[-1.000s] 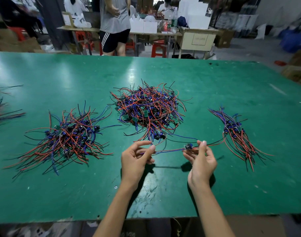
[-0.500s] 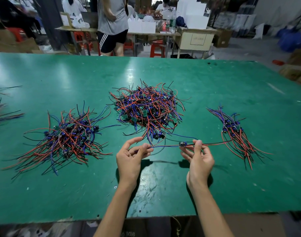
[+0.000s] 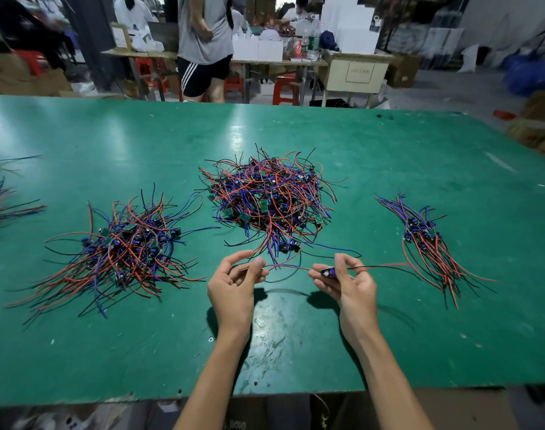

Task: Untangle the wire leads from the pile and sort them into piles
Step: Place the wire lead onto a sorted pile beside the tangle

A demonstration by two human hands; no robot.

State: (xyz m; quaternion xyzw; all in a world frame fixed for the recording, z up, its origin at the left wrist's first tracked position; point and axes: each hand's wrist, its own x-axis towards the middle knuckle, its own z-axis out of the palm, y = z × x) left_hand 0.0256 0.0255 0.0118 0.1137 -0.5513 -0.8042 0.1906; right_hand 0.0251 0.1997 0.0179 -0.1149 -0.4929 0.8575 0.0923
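Both hands are up just above the green table (image 3: 389, 352), in front of the big tangled pile (image 3: 269, 200) at the middle. The left hand (image 3: 234, 287) pinches the red and blue wires of one wire lead (image 3: 291, 267) between thumb and forefinger, fingers curled. The right hand (image 3: 348, 283) grips the same lead at its small dark blue component (image 3: 328, 271), thumb on top, fingers curled beneath. The lead runs nearly level between the two hands, drawn fairly straight, and its red and black tails stretch out past the right hand toward the right pile (image 3: 428, 243). That right pile is a slim, fairly orderly bundle, wires lying mostly one way. Over on the left sits the left pile (image 3: 122, 249), broader and looser, red, blue and black strands fanning out. At the far left edge a blurred bunch of more wires (image 3: 4, 203) just shows. Beyond the table a person in a grey top and dark shorts (image 3: 204, 45) stands by cluttered benches
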